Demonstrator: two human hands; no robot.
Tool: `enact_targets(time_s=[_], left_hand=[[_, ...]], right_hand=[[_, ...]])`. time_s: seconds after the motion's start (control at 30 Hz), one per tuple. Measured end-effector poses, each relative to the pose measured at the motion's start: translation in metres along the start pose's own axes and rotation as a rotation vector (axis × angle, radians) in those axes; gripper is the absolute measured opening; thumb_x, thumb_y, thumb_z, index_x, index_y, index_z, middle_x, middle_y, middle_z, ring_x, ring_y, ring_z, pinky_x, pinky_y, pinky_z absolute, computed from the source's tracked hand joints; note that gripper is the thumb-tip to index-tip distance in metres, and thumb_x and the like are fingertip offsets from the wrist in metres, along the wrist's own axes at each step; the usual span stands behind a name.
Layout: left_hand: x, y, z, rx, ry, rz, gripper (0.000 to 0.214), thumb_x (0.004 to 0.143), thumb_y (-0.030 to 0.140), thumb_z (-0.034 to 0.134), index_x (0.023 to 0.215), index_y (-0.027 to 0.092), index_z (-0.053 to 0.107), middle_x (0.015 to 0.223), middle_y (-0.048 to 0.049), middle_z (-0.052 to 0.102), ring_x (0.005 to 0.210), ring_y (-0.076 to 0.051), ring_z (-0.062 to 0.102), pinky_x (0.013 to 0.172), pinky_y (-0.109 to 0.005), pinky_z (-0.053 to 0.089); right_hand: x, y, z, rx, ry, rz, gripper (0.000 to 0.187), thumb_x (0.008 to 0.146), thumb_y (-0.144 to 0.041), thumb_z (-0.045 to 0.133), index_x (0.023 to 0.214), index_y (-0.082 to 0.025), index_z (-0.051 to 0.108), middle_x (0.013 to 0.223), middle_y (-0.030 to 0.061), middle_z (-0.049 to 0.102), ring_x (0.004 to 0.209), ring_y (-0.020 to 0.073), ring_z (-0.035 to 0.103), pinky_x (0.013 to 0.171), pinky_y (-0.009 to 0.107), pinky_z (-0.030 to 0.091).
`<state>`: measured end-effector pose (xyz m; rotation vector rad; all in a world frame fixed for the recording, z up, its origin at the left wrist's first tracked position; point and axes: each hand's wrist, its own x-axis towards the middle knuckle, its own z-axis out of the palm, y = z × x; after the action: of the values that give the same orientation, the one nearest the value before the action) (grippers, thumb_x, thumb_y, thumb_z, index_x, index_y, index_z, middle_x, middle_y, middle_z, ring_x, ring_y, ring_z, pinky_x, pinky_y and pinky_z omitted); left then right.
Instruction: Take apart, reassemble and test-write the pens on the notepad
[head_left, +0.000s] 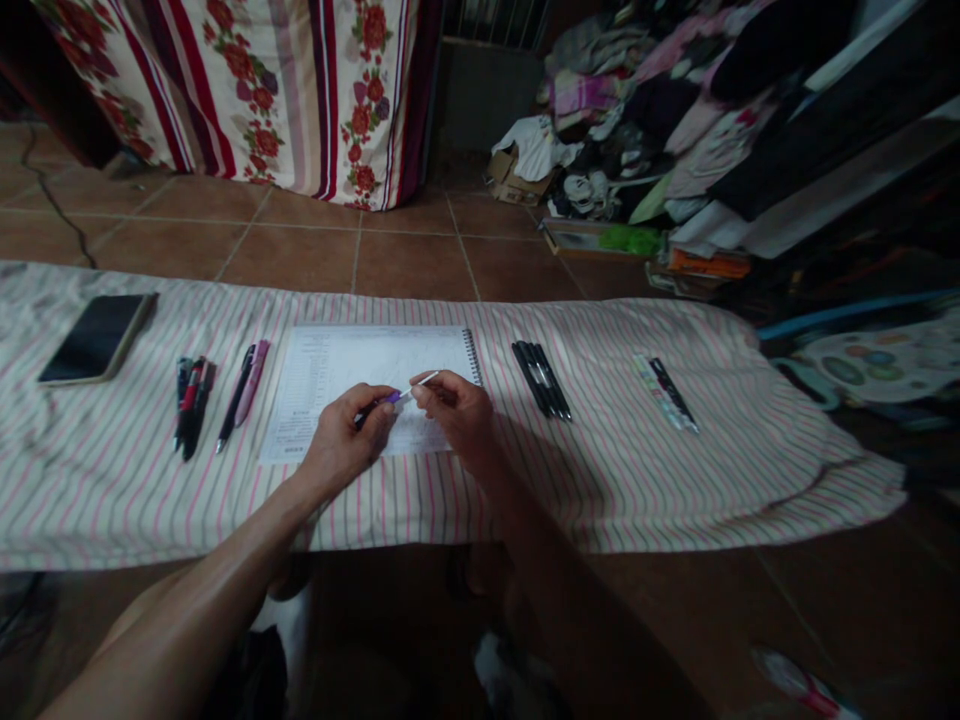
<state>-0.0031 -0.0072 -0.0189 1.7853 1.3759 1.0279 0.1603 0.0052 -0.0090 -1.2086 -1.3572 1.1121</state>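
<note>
Above an open spiral notebook [360, 350], my two hands meet at a pen. My left hand [351, 425] is closed around the dark and purple pen body [393, 397]. A thin white rod, perhaps the refill [427, 379], runs from the purple end toward my right hand [459, 408]. The fingertips of that hand pinch the rod. Whether the rod is still inside the pen body, I cannot tell. Printed text covers the notebook's left and lower parts.
A striped cloth [420, 500] covers the low table. Left of the notebook lie a phone [97, 338], several pens [192, 405], and a dark and a pink pen [251, 385]. To the right are several black pens [541, 380] and more pens [673, 392]. Clothes [592, 90] are piled behind.
</note>
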Motion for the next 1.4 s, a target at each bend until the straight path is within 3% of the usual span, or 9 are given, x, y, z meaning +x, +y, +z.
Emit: enact_targets(time_s=[0.53, 0.87, 1.4], left_hand=[[0.0004, 0.0034, -0.0003, -0.003, 0.022, 0.009, 0.020, 0.084, 0.032, 0.054, 0.092, 0.018, 0.066, 0.083, -0.0031, 0.067, 0.075, -0.016, 0.060, 0.070, -0.029, 0.048], [0.0001, 0.0011, 0.0010, 0.003, 0.018, 0.010, 0.020, 0.085, 0.032, 0.053, 0.093, 0.020, 0.067, 0.083, -0.0028, 0.068, 0.075, -0.015, 0.060, 0.071, -0.029, 0.048], [0.0007, -0.0023, 0.0007, -0.011, 0.019, 0.020, 0.021, 0.086, 0.032, 0.052, 0.096, 0.020, 0.066, 0.085, -0.0036, 0.068, 0.075, -0.015, 0.061, 0.071, -0.030, 0.049]], right_hand=[[-0.0008, 0.0024, 0.0023, -0.036, 0.011, -0.024, 0.015, 0.076, -0.034, 0.061, 0.079, -0.020, 0.067, 0.075, 0.0002, 0.067, 0.065, 0.0121, 0.060, 0.060, 0.023, 0.047], [-0.0006, 0.0026, 0.0047, 0.048, 0.008, 0.039, 0.017, 0.074, -0.036, 0.063, 0.078, -0.020, 0.066, 0.062, -0.0014, 0.062, 0.057, 0.0112, 0.057, 0.053, 0.022, 0.046], [0.0006, 0.0018, 0.0069, 0.094, -0.004, 0.079, 0.017, 0.073, -0.035, 0.064, 0.081, -0.021, 0.068, 0.065, -0.0012, 0.063, 0.064, 0.0121, 0.060, 0.055, 0.022, 0.048]])
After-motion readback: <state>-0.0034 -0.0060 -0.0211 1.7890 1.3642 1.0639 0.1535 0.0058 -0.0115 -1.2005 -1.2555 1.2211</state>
